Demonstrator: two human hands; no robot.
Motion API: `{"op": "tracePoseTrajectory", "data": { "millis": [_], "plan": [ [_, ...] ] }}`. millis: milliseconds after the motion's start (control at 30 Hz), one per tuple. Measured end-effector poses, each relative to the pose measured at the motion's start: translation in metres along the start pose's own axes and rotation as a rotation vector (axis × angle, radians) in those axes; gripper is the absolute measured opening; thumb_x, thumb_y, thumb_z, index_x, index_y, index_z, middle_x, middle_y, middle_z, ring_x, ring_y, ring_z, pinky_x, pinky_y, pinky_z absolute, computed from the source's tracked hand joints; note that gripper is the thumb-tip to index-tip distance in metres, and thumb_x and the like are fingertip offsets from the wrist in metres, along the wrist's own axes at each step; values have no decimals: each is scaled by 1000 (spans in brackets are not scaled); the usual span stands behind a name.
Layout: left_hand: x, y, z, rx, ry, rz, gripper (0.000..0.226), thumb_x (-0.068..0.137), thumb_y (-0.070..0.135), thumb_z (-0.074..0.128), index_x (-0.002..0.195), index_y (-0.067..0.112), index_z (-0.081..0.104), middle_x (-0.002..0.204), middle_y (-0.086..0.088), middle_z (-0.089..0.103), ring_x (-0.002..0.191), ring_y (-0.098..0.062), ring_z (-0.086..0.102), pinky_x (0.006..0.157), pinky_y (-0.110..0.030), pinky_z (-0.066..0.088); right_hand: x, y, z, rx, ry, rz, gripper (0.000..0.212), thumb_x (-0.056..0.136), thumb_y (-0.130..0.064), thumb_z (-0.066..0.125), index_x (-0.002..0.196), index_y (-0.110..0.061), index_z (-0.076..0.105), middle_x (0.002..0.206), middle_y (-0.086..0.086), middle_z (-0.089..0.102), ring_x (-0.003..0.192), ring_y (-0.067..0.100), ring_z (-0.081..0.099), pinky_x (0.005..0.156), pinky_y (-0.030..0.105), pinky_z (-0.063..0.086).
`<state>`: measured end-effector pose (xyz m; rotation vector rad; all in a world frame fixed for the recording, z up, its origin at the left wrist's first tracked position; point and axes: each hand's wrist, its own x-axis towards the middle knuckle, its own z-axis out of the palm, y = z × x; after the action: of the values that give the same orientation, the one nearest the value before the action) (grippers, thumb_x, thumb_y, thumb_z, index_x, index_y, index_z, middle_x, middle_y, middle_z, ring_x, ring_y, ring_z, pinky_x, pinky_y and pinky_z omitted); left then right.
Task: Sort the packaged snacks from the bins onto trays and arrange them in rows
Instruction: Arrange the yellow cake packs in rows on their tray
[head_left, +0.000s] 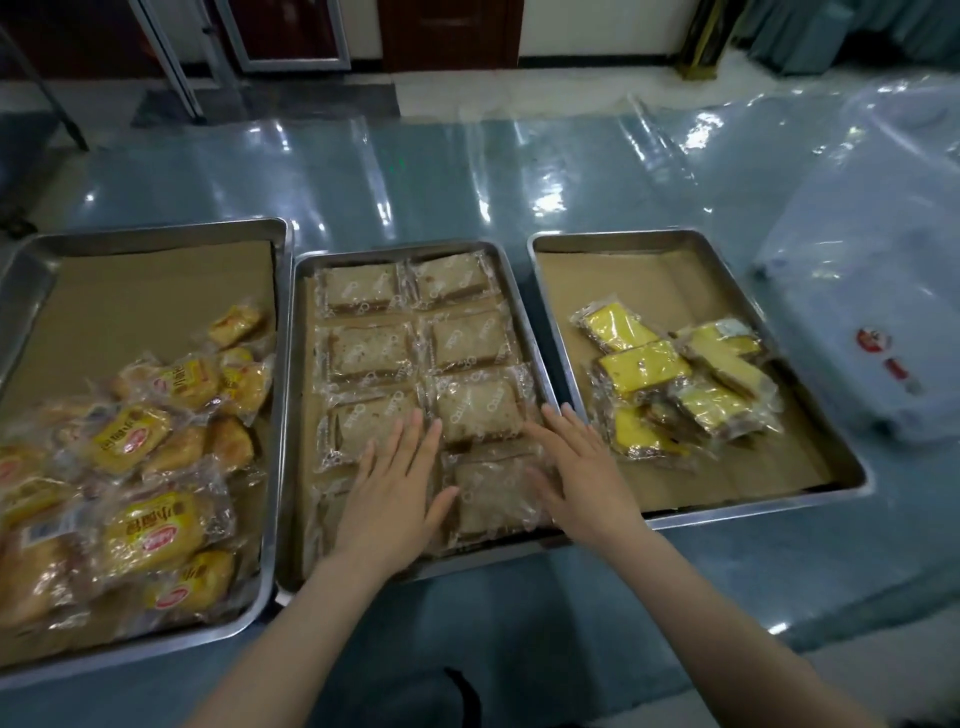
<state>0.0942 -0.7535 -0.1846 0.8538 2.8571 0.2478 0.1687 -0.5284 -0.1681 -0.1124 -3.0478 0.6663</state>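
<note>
Three steel trays lined with brown paper stand side by side. The middle tray (294, 415) holds several clear-wrapped brown cake squares (470, 340) in two neat columns. My left hand (397, 488) lies flat with straight fingers on the near packets of the left column. Flat beside the nearest right-column packet (493, 496), my right hand (584, 470) touches its right edge. The left tray (156, 231) carries a loose heap of yellow-labelled bread packets (150, 532). The right tray (696, 519) holds a small pile of yellow cake slices (644, 366) in clear wrap.
The trays rest on a table covered in shiny clear plastic (415, 171). A large plastic-wrapped white package with red print (878, 332) lies to the right of the right tray. Door frames and a stand's legs are behind the table.
</note>
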Motion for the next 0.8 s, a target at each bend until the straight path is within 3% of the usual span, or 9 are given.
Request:
{"op": "tracePoseTrajectory", "data": {
  "millis": [67, 167, 267, 333, 400, 500, 600, 667, 800],
  "plan": [
    [7, 14, -5, -21, 24, 23, 74, 88, 64, 12, 143, 31, -25, 150, 7, -31, 131, -6, -37, 108, -32, -18, -6, 18, -13, 76, 109, 38, 44, 95, -28, 54, 139, -22, 47, 151, -7, 32, 144, 15, 18, 116, 32, 17],
    [22, 39, -8, -38, 59, 27, 73, 88, 63, 13, 143, 30, -23, 151, 8, -27, 131, -2, -35, 107, -28, -20, -13, 58, -33, 151, 311, 126, 31, 87, -8, 64, 117, -14, 65, 126, 0, 56, 122, 19, 47, 99, 29, 38],
    [42, 73, -6, -75, 90, 6, 72, 90, 59, 20, 144, 30, -17, 152, 9, -22, 133, -3, -32, 108, -26, -18, -13, 109, -59, 190, 437, 289, 24, 86, -11, 66, 106, -22, 63, 108, -9, 49, 105, 15, 49, 84, 25, 38],
    [56, 101, -5, -117, 105, 1, 71, 93, 54, 30, 145, 30, -14, 152, 10, -19, 134, -3, -30, 108, -25, -17, -6, 150, -77, 157, 470, 366, 27, 84, -14, 68, 108, -23, 60, 110, -9, 46, 108, 17, 46, 84, 27, 36],
    [73, 132, -1, -172, 119, -7, 71, 95, 47, 38, 147, 29, -7, 152, 11, -17, 136, -2, -26, 108, -22, -16, 8, 189, -94, 58, 396, 401, 37, 84, -19, 68, 119, -20, 57, 125, 1, 51, 119, 21, 43, 94, 32, 39],
    [104, 181, 9, -180, 116, -1, 69, 95, 37, 43, 149, 29, 2, 154, 9, -13, 138, -4, -20, 109, -21, -14, 29, 231, -109, 38, 88, 361, 61, 86, -35, 65, 141, -21, 41, 146, 3, 41, 134, 23, 37, 107, 41, 37],
    [139, 221, 20, -175, 68, -16, 75, 91, 23, 49, 149, 32, 2, 155, 7, -11, 139, -6, -15, 111, -24, -11, 42, 254, -114, 177, -36, 309, 52, 92, -37, 57, 141, -27, 42, 118, -6, 63, 94, 10, 62, 72, 28, 50],
    [159, 237, 24, -162, 8, -33, 79, 88, 16, 51, 149, 31, 4, 156, 5, -8, 143, -11, -11, 115, -29, -7, 47, 262, -121, 243, 20, 306, 40, 95, -36, 51, 135, -29, 48, 90, -15, 64, 68, 1, 56, 58, 24, 42],
    [189, 252, 23, -143, -65, -78, 71, 90, 13, 47, 149, 31, 12, 158, 5, 6, 144, -14, 7, 116, -28, 3, 70, 274, -142, 364, 130, 278, 21, 96, -26, 46, 112, -29, 60, 75, -16, 61, 66, 6, 55, 54, 21, 35]
  ]
}}
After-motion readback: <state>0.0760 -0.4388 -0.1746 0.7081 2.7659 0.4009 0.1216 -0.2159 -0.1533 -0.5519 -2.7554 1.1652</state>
